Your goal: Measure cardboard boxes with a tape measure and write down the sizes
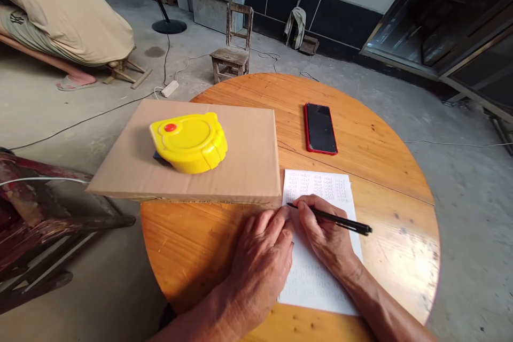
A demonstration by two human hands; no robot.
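Note:
A white sheet of paper (pixel 303 251) with rows of small handwritten marks lies on the round wooden table (pixel 372 155). My right hand (pixel 331 238) is closed around a black pen (pixel 348 222), whose tip meets the sheet near its left edge, just below the upper rows. Flat on the sheet's left margin and the table rests my left hand (pixel 262 256), its fingers slightly bent and holding nothing. Those fingertips lie close to the pen tip and to the front edge of a brown cardboard box (pixel 248 155).
On the box sits a yellow tape-measure-shaped case (pixel 188 141) with a red button. A phone (pixel 321 128) in a red case lies beyond the paper. Around the table stand a small wooden chair (pixel 232 53), a dark wooden seat (pixel 40 224) and a reclining person (pixel 68 16); cables cross the floor.

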